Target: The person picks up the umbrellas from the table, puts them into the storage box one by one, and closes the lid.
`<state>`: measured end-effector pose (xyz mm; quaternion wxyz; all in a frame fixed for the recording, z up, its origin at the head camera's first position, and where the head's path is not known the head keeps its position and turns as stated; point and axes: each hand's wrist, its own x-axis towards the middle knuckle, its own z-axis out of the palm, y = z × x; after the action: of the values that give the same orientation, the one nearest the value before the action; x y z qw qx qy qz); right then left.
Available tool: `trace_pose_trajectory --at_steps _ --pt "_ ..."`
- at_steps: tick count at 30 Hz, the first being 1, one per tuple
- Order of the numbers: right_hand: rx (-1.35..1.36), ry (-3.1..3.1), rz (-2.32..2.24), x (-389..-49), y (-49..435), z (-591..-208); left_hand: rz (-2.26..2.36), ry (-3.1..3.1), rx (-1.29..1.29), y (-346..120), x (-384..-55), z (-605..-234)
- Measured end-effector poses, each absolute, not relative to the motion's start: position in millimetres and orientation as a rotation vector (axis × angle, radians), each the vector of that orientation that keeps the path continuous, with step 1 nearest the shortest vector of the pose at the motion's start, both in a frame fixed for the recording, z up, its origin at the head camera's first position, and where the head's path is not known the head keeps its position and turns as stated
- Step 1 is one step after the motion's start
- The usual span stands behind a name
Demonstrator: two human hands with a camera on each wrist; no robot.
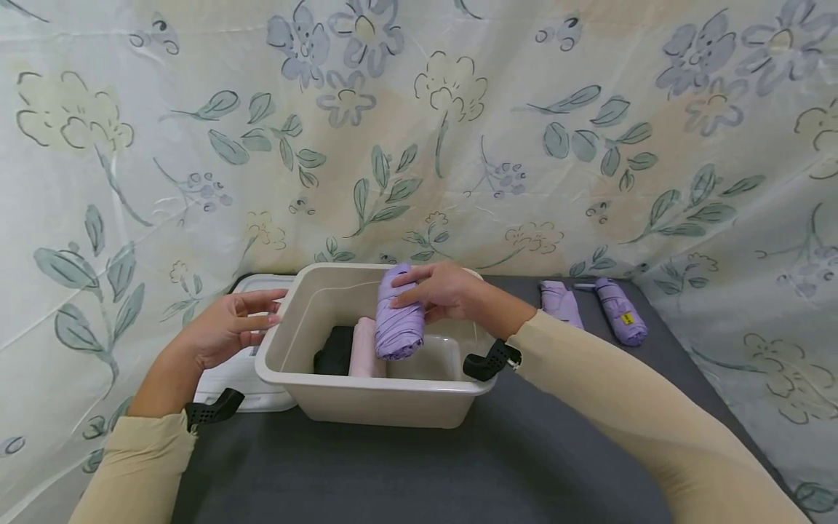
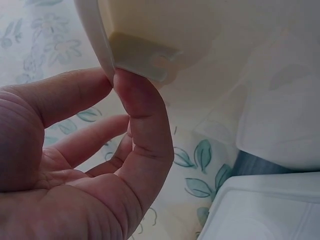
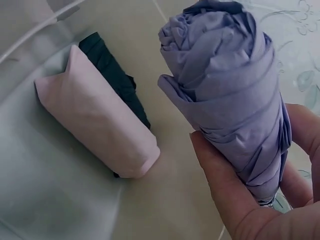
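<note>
My right hand (image 1: 452, 291) grips a folded purple umbrella (image 1: 399, 324) over the open beige plastic bin (image 1: 386, 404). In the right wrist view the umbrella's (image 3: 230, 95) cloth is wound tight, with thumb and fingers on opposite sides of it. At the bin's left end, my left hand (image 1: 229, 327) pinches the rim between thumb and finger, as its wrist view shows at the bin's edge (image 2: 95, 40). Inside the bin a pale pink wrapped roll (image 3: 100, 115) lies against a dark green one (image 3: 112, 72).
A white lid (image 1: 252, 389) lies on the dark grey table (image 1: 393, 473), partly under the bin's left end. Two more folded purple umbrellas, one plain (image 1: 561, 302) and one with a yellow tag (image 1: 620, 313), lie at the back right. Floral curtain (image 1: 458, 145) hangs behind.
</note>
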<state>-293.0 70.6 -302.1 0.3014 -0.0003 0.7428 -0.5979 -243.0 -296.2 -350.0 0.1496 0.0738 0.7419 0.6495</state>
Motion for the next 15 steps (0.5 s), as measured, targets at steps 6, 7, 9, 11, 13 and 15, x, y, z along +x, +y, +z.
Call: trace_pose_trajectory --at_steps 6,7,9,11,13,15 --pt "0.011 2.038 -1.521 -294.2 61.9 -311.5 1.871 2.137 0.231 -296.6 -241.3 -352.2" --pt "0.008 2.051 -1.505 -294.2 60.2 -312.9 1.874 2.135 0.233 -296.6 -241.0 -352.4" --pt "0.003 2.073 -1.477 -294.4 56.5 -316.1 1.880 2.130 0.236 -296.5 -240.2 -352.8" --pt "0.003 2.073 -1.465 -294.4 52.6 -318.6 1.880 2.130 0.239 -296.4 -239.5 -353.2" --pt "0.003 2.069 -1.456 -294.0 48.5 -320.6 1.882 2.131 0.243 -296.1 -238.9 -353.8" --pt "0.001 2.063 -1.454 -293.3 44.6 -322.1 1.884 2.132 0.246 -295.8 -238.3 -354.3"
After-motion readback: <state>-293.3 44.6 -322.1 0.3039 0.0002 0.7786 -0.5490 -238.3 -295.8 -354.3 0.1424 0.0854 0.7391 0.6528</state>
